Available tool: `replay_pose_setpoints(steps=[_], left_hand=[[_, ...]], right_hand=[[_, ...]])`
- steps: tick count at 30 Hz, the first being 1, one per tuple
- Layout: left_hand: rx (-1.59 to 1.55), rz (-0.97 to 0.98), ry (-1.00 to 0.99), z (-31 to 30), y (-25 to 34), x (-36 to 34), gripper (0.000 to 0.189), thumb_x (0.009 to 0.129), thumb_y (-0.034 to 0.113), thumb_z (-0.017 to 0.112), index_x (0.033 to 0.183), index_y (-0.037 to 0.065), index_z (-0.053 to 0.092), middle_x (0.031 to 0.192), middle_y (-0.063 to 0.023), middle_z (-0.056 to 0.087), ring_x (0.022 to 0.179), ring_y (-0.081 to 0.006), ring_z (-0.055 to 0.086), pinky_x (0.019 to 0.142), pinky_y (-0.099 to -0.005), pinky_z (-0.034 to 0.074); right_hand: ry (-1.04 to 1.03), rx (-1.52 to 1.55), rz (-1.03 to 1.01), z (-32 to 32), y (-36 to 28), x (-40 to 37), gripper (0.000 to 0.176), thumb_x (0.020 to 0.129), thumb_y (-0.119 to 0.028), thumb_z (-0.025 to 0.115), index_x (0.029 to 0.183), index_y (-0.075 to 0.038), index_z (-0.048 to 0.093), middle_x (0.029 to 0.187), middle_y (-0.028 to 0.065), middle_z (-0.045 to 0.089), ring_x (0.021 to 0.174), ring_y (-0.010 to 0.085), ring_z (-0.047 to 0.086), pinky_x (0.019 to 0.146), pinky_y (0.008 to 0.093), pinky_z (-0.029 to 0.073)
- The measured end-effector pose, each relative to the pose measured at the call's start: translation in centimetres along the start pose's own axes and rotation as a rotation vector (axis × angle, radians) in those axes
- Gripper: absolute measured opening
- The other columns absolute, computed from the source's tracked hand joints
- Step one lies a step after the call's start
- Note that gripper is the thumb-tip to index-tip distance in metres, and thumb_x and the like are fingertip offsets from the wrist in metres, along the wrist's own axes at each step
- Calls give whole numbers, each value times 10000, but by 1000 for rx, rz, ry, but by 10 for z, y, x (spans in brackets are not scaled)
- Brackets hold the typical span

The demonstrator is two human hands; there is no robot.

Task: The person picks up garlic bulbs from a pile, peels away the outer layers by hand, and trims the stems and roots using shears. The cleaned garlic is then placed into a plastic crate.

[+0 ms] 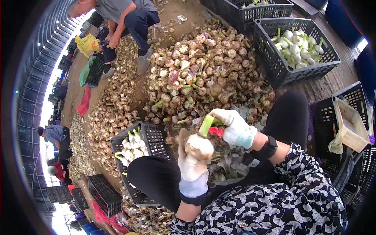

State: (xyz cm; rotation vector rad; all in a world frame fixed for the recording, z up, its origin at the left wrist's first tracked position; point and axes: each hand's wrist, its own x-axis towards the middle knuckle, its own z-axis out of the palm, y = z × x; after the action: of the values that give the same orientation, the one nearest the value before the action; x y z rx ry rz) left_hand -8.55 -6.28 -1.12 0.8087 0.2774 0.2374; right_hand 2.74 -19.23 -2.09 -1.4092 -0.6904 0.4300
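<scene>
Soft daylight fills this place, bright enough to see well. The strongest light comes in along the far left, where it glows white and washes things out. Shadows are faint. The bulb point(199, 147) up close looks sharp. Everything bends round at the edges, and the corners are black.

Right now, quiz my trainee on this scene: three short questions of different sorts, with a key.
1. True or false: the left hand holds a bulb.
2. The tool in the right hand is: A) red B) blue C) yellow
3. Fill in: the white bulbs at the top right lie in a black ____.
Key: 1 true; 2 A; 3 basket.
</scene>
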Motion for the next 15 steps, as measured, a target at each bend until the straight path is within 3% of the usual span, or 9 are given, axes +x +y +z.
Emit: replay_pose_setpoints(steps=[1,3,5,6,8,9,11,13,15], left_hand=[[-1,4,-5,-3,0,0,654,793,124,588,1342,52,240,1102,-111,514,895,-277,560,688,-454,507],[-54,-171,167,-5,2,1,472,847,354,462,1243,106,396,1082,-96,544,935,-271,559,678,-440,498],[122,-81,315,3,-6,8,512,844,473,456,1224,133,411,1025,-61,548,886,-251,551,672,-445,501],[79,-82,243,-8,-10,7,523,845,313,505,1287,103,322,1051,-93,533,883,-241,560,683,-406,503],[204,32,184,-17,-19,7,726,758,-15,603,1360,35,199,1062,-161,519,844,-229,577,711,-328,508],[203,34,185,-11,-16,7,726,758,-15,603,1360,35,199,1062,-161,519,844,-229,577,711,-328,508],[293,110,267,9,-4,3,782,688,-77,647,1344,32,235,1045,-188,526,854,-238,582,670,-302,522],[52,-106,63,2,14,-2,609,808,222,623,1309,66,314,1078,-137,552,914,-276,594,561,-342,554],[-221,-248,70,3,21,0,543,853,406,512,1277,98,372,1114,-96,548,920,-261,596,526,-354,554]], right_hand=[[-27,-189,-76,-4,3,1,167,790,-24,557,957,-16,547,845,1,594,759,75,532,691,241,448],[-206,602,336,-12,7,-3,166,785,-53,596,930,-2,534,842,-3,563,662,124,524,638,264,456],[-186,560,322,-11,7,-5,181,769,-64,608,925,-6,538,845,27,579,677,145,553,647,271,460],[-190,558,326,-8,6,-5,181,769,-64,608,925,-6,538,845,27,579,677,145,553,647,271,460],[-38,-168,186,0,-2,-3,203,755,-106,631,910,-8,545,858,65,597,715,157,582,661,277,462],[-40,-169,184,0,-1,-2,203,755,-106,631,910,-8,545,858,65,597,715,157,582,661,277,462],[-35,-353,-230,1,0,0,210,727,-109,639,915,-44,574,808,93,606,734,216,600,672,310,461],[-165,462,186,-9,-2,-5,155,736,-85,617,877,-34,577,795,51,580,735,171,565,657,289,446],[-88,576,148,-3,5,-11,141,761,-75,599,891,-25,577,826,26,576,741,120,537,652,262,438]])
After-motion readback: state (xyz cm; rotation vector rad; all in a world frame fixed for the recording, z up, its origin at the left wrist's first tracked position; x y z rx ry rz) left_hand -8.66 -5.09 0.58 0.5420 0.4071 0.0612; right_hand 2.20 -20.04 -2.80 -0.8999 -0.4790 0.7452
